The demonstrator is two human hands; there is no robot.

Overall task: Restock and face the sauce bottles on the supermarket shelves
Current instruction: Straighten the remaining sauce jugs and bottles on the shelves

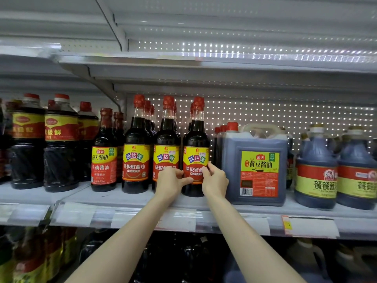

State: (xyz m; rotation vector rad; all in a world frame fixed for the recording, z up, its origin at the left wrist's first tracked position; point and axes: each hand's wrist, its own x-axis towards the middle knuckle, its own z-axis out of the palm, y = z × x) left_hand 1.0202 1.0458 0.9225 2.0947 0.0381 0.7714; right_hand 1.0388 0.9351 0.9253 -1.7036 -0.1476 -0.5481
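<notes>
Three tall dark sauce bottles with red caps and yellow-red labels stand in a row on the middle shelf (130, 199). Both hands are on the rightmost sauce bottle (195, 148): my left hand (170, 181) grips its lower left side with the thumb across the label, and my right hand (214, 179) curls round its right side. The middle bottle (167, 139) stands partly behind my left hand. The left bottle (136, 148) of the three stands untouched. More bottles of the same kind are lined up behind them.
A large blue-grey soy sauce jug (256, 166) stands close to the right of the held bottle. Further right are blue jugs (316, 170). To the left stand a smaller bottle (104, 154) and wide dark bottles (61, 144). Price tags line the shelf edge; more bottles fill the shelf below.
</notes>
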